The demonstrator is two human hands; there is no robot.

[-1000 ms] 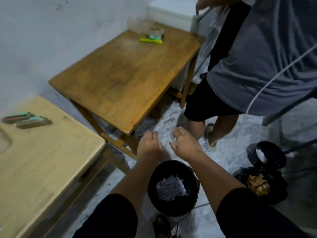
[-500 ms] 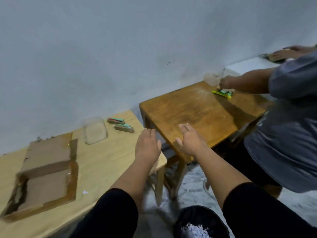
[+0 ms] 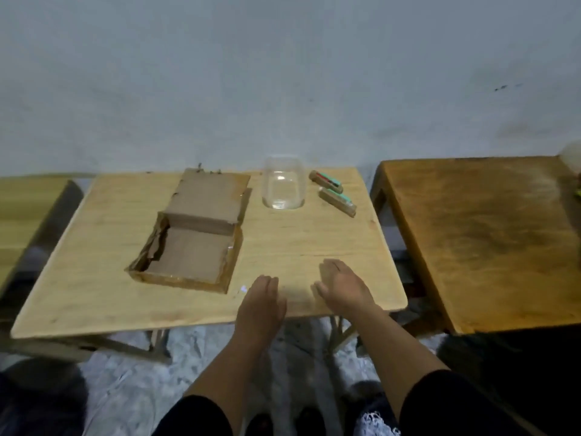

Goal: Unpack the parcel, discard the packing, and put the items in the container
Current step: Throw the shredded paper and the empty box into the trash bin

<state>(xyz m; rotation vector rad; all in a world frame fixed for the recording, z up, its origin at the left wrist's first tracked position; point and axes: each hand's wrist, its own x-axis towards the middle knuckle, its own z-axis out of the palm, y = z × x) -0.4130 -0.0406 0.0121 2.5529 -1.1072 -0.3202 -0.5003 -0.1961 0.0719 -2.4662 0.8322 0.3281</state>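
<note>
An opened brown cardboard parcel (image 3: 191, 243) lies on the light wooden table (image 3: 94, 278), its lid folded back and its inside looking bare. A clear plastic container (image 3: 284, 187) stands behind and to its right, holding nothing I can see. Two small brown items with green and red labels (image 3: 326, 180) (image 3: 338, 202) lie on the table just right of the container. My left hand (image 3: 261, 305) and my right hand (image 3: 344, 287) hover palm down over the table's front edge, fingers loosely together, both holding nothing.
A darker wooden table (image 3: 481, 234) stands to the right, with a narrow gap between. Another table's edge (image 3: 28, 202) shows at the left. A bin's rim with shredded paper (image 3: 377, 420) peeks in at the bottom. A grey wall is behind.
My view has swung left from the bin on the floor and the person at the dark table to the light table. Both hands have come up over its front edge, still holding nothing.
</note>
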